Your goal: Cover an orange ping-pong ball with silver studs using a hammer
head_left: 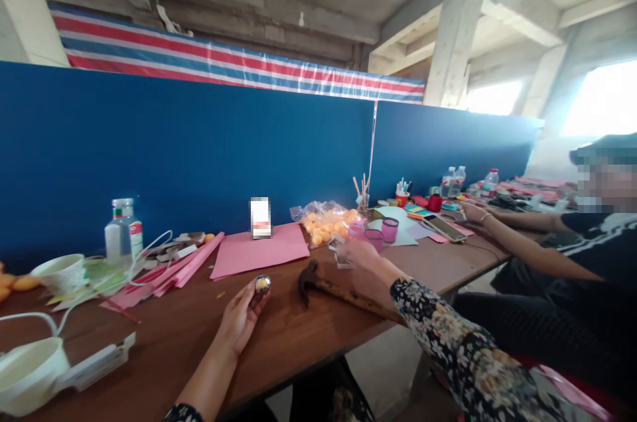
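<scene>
Concrete beams and a blue partition topped with a red, white and blue striped sheet back a long brown desk (298, 329) that runs from near left to far right.

Seen from your head camera, your left hand (241, 316) rests on the desk near the middle, its grip pinching a small round ball (263, 284) with a shiny rim between thumb and fingertips, held just above the wood. Your right hand (361, 253), in a flowered sleeve, reaches farther out; its fingers are curled down over small things by a pink cup (389, 229), but you cannot tell whether the grip is closed on anything. A hammer (323, 286) lies on the desk between your two hands, head to the left.

Beyond the ball lies a sheet of pink paper (259, 251), and to its right a clear bag of orange balls (326, 221). At far left stand a plastic bottle (123, 231) and a white paper cup (62, 273). At right, another person in black rests a hand (475, 213) beside a phone (444, 228).
</scene>
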Tool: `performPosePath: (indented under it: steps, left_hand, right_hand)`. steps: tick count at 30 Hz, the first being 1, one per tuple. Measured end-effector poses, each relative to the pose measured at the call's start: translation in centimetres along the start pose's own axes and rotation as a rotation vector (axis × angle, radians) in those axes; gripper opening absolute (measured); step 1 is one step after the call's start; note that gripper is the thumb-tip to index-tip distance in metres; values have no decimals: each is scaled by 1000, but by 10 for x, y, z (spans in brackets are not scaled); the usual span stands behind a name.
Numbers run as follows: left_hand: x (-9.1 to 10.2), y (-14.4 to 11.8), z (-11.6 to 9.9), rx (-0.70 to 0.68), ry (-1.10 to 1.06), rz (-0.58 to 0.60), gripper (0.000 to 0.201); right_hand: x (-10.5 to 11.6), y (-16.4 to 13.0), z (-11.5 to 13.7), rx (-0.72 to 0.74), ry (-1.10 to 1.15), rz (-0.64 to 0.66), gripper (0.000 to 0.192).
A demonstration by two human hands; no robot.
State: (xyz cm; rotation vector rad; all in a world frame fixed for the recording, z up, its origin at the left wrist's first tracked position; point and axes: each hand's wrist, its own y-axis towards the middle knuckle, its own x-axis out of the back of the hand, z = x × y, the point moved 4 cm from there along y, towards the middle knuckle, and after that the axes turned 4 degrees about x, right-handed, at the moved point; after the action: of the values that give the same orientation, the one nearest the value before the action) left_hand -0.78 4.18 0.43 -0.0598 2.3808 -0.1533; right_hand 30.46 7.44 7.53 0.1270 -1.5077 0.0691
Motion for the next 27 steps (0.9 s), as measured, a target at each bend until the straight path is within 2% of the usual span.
performPosePath:
  steps: [5,11,17,27]
  left_hand:
    - [-1,-1,-1,0,3,-3,16]
    - [-2,-2,1,8,5,3,16]
    - [-1,-1,2,7,4,20,17]
    - [0,0,2,19,13,21,17]
  right_hand:
    - [-17,15,5,10,-30,114,27]
    - [-27,26,2,-18,-59,157,28]
    - [-27,26,1,4,-61,139,28]
    - [-23,16,0,67,-74,35,25]
